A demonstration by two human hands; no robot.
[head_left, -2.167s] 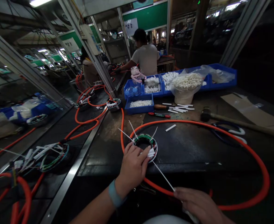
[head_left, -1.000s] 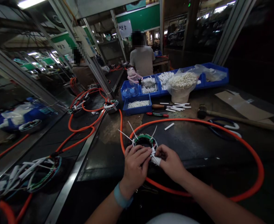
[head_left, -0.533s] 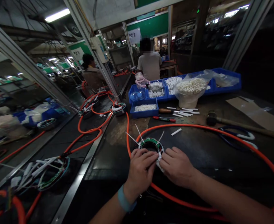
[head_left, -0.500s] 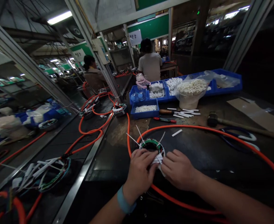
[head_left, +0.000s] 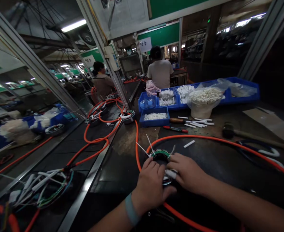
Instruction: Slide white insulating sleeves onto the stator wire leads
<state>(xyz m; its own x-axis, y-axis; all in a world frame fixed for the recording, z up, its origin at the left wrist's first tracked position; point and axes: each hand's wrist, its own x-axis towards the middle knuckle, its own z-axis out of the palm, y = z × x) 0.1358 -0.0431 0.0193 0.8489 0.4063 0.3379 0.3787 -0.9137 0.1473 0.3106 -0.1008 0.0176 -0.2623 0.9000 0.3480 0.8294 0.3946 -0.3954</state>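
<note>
A ring-shaped motor stator [head_left: 159,152], with a green inner band and white cable ties standing up from it, lies on the dark bench. My left hand [head_left: 151,181], a blue band at its wrist, curls its fingers over the near-left rim; the thumb sticks out to the right. On the right side, my right hand [head_left: 187,171] wraps its bent fingers around the rim. Close to its fingertips is a white sleeve-like piece [head_left: 171,174], partly covered. Both hands hide much of the ring's near half. An orange cable [head_left: 195,136] loops around the stator.
Blue bins [head_left: 154,123] of white pieces and a bag of white sticks [head_left: 203,108] line the back. Nearby lie a screwdriver [head_left: 177,120], a red marker [head_left: 175,129], loose white tubes [head_left: 197,123] and a hammer [head_left: 228,130]. More wired stators [head_left: 52,193] sit left; two people work beyond.
My left hand's thumb has moved away from the white piece and spread toward me. My right hand has shifted up along the rim. The whole view has moved slightly.
</note>
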